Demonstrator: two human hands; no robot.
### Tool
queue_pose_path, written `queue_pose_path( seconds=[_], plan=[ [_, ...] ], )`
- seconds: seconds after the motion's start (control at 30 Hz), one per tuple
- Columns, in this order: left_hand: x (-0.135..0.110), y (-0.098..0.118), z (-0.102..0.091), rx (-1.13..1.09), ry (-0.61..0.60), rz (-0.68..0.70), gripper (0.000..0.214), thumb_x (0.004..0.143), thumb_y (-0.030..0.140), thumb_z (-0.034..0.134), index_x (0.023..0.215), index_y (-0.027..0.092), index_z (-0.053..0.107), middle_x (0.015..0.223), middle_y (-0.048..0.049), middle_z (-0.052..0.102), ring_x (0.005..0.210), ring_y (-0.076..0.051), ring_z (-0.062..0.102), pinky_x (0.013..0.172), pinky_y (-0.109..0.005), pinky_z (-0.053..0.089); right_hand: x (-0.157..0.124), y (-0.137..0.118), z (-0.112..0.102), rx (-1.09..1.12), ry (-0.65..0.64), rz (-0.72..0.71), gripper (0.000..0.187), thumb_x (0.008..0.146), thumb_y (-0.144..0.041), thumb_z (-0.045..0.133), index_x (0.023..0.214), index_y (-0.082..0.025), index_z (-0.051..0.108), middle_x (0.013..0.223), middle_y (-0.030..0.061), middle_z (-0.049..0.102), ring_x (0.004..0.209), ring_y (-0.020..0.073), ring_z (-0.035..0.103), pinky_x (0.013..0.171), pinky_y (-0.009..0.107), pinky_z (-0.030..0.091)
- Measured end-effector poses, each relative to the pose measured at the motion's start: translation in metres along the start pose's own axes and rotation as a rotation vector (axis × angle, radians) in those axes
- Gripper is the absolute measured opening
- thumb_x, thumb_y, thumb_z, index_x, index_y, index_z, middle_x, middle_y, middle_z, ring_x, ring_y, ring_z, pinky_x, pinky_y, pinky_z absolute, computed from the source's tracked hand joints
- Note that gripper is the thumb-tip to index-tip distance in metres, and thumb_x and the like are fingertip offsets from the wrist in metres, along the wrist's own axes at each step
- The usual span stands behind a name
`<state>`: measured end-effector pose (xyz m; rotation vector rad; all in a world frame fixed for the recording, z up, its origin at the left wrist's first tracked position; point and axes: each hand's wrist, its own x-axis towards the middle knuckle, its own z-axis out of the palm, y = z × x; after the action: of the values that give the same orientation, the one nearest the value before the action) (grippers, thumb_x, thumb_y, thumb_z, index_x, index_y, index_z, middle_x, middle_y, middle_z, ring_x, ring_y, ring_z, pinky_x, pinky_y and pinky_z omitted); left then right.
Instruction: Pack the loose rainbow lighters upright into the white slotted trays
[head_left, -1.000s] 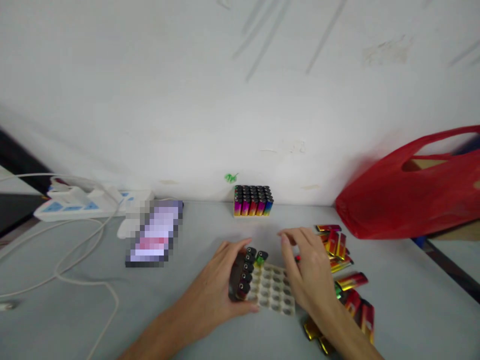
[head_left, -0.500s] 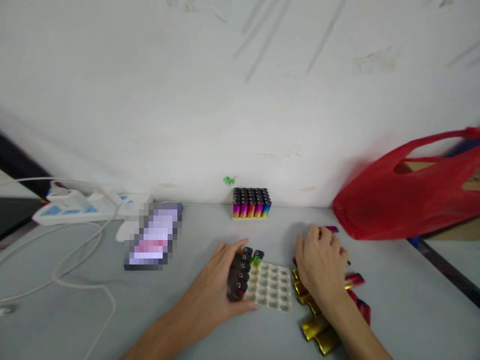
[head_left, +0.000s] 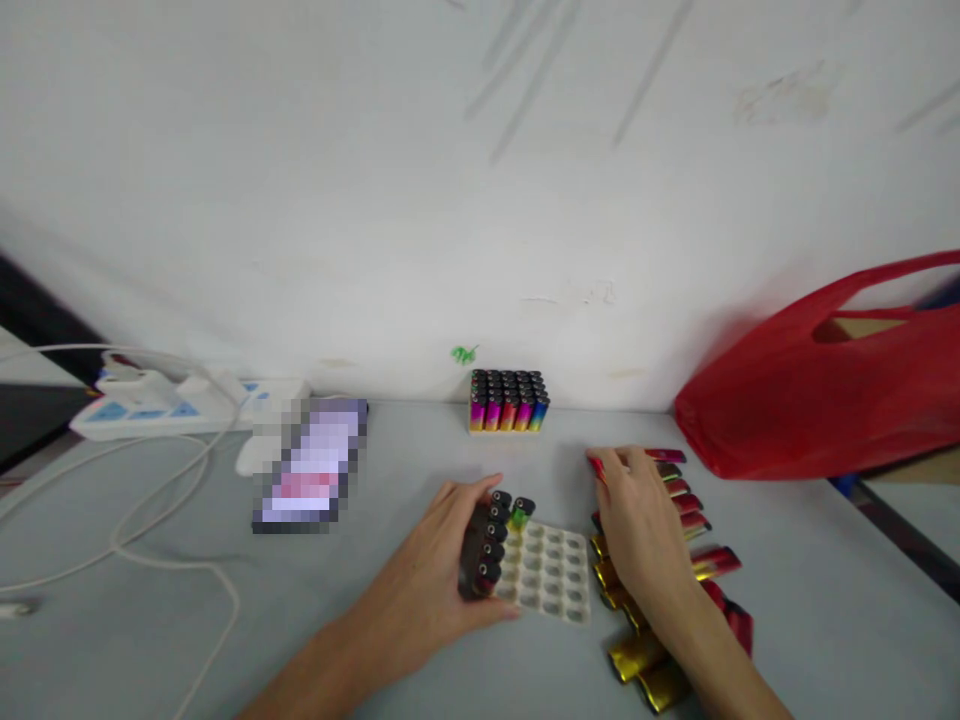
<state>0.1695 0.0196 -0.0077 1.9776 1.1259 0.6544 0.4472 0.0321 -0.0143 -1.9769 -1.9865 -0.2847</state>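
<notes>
A white tray (head_left: pixel 551 570) with rows of round holes lies on the table. One column of black-topped lighters (head_left: pixel 491 548) stands along its left side. Beside that column stands a green lighter (head_left: pixel 520 513). My left hand (head_left: pixel 442 550) curves round the tray's left end, fingers at the far side and thumb at the near side, gripping the standing column. Over a loose pile of red and gold lighters (head_left: pixel 637 655) on the right is my right hand (head_left: pixel 637 505). Its fingers pinch a red lighter (head_left: pixel 597 467), mostly hidden by the hand.
A full block of multicoloured lighters (head_left: pixel 508 402) stands against the wall. A phone (head_left: pixel 311 465) lies to the left, near a white power strip (head_left: pixel 142 402) and loose white cables (head_left: pixel 116 520). At the back right is a red bag (head_left: pixel 810 410).
My right hand has shifted slightly, and a red lighter now shows at its fingertips. More of the lighters behind it are visible. My left hand keeps its hold; the view has moved slightly.
</notes>
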Motion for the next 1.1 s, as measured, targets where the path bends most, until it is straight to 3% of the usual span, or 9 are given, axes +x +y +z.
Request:
queue_pose_path(
  seconds=[0.2,0.33,0.53,0.77,0.93,1.1],
  plan=[
    [0.001,0.002,-0.001,0.003,-0.001,0.007,0.111,0.072,0.024,0.104,0.163,0.033,0.04,0.151,-0.011,0.059,0.143,-0.037,0.059,0.127,-0.057,0.047,0.003,-0.005,-0.003,0.097,-0.056,-0.052,0.031,0.106,-0.004,0.051,0.128,-0.017,0.068,0.114,0.0145,0.07,0.108,0.0339,0.066,0.086,0.043,0.054],
    [0.001,-0.001,0.0,-0.002,0.011,0.018,0.11,0.072,0.025,0.104,0.163,0.033,0.042,0.152,-0.011,0.059,0.143,-0.038,0.059,0.126,-0.057,0.047,0.005,-0.004,-0.002,0.119,-0.074,-0.153,0.031,0.105,-0.003,0.054,0.127,-0.019,0.068,0.115,0.0132,0.071,0.11,0.0336,0.065,0.095,0.046,0.054],
    [0.001,0.001,0.0,0.006,0.013,0.006,0.112,0.069,0.024,0.105,0.162,0.03,0.042,0.153,-0.0111,0.059,0.143,-0.037,0.059,0.127,-0.055,0.047,0.002,-0.007,0.009,0.122,-0.037,-0.263,0.032,0.104,-0.006,0.058,0.132,-0.019,0.068,0.113,0.0143,0.069,0.11,0.0356,0.061,0.094,0.049,0.055],
    [0.002,0.001,-0.001,0.015,0.003,0.005,0.112,0.072,0.025,0.105,0.163,0.032,0.04,0.154,-0.0094,0.058,0.145,-0.035,0.057,0.128,-0.054,0.045,0.0,-0.011,0.009,0.102,-0.046,-0.257,0.037,0.104,0.0,0.054,0.136,-0.012,0.068,0.115,0.0188,0.067,0.112,0.0383,0.059,0.096,0.053,0.055],
    [0.002,-0.003,0.001,0.012,0.012,0.02,0.112,0.071,0.027,0.105,0.163,0.031,0.042,0.153,-0.0105,0.059,0.144,-0.036,0.058,0.127,-0.055,0.046,0.001,-0.021,-0.01,0.429,-0.081,-0.179,0.025,0.113,-0.015,0.047,0.128,-0.018,0.066,0.116,0.0147,0.066,0.11,0.0341,0.06,0.096,0.051,0.051],
    [0.002,-0.003,0.002,0.005,0.02,0.034,0.11,0.072,0.03,0.105,0.163,0.031,0.043,0.152,-0.0109,0.06,0.142,-0.037,0.06,0.124,-0.055,0.048,-0.004,-0.035,-0.024,1.031,-0.196,0.095,0.021,0.115,-0.042,0.054,0.111,-0.023,0.063,0.098,0.004,0.067,0.091,0.0235,0.063,0.082,0.036,0.047]
  ],
)
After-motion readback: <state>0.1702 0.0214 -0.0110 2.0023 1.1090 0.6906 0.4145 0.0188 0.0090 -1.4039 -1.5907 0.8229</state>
